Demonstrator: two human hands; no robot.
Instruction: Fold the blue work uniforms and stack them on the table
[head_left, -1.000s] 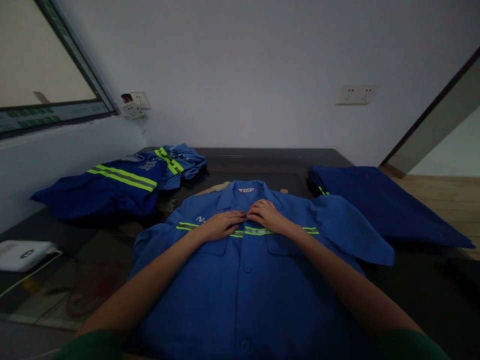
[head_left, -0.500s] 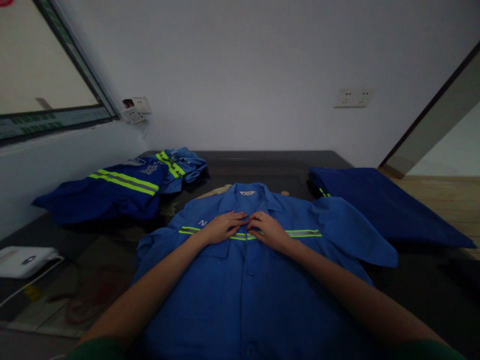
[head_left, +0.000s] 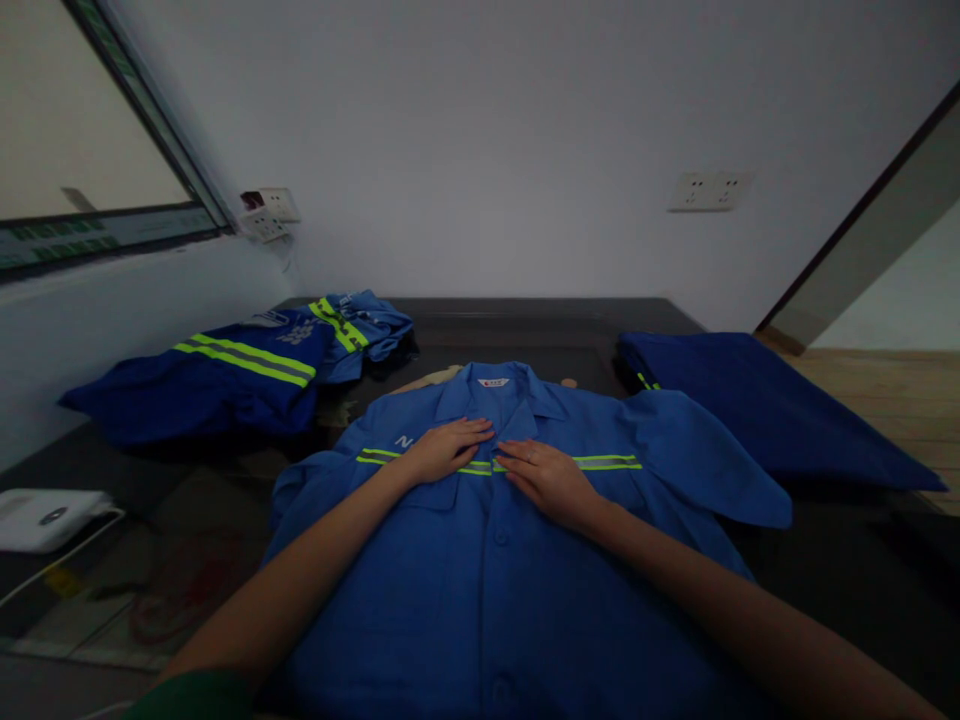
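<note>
A blue work shirt [head_left: 420, 580] with a yellow-and-grey reflective stripe across the chest lies front up, its collar [head_left: 551, 400] pointing away from me. My left hand [head_left: 446, 450] rests on the chest beside the front opening, fingers stretched out over the fabric. On the other side of the opening, my right hand [head_left: 547, 480] lies flat over the stripe with its fingers extended. Neither hand grips anything that I can see. A button [head_left: 501, 537] shows on the front edge below my right hand.
Dark-blue garments [head_left: 217, 400] with reflective bands are heaped at the left. Folded dark-blue cloth [head_left: 697, 400] lies at the right on the dark table [head_left: 525, 325]. A white device [head_left: 49, 520] with a cable sits at the left edge. Wall sockets [head_left: 709, 190] are behind.
My right hand's bent fingers have straightened and flattened on the shirt, and it has shifted slightly toward me. My left hand stays in nearly the same place.
</note>
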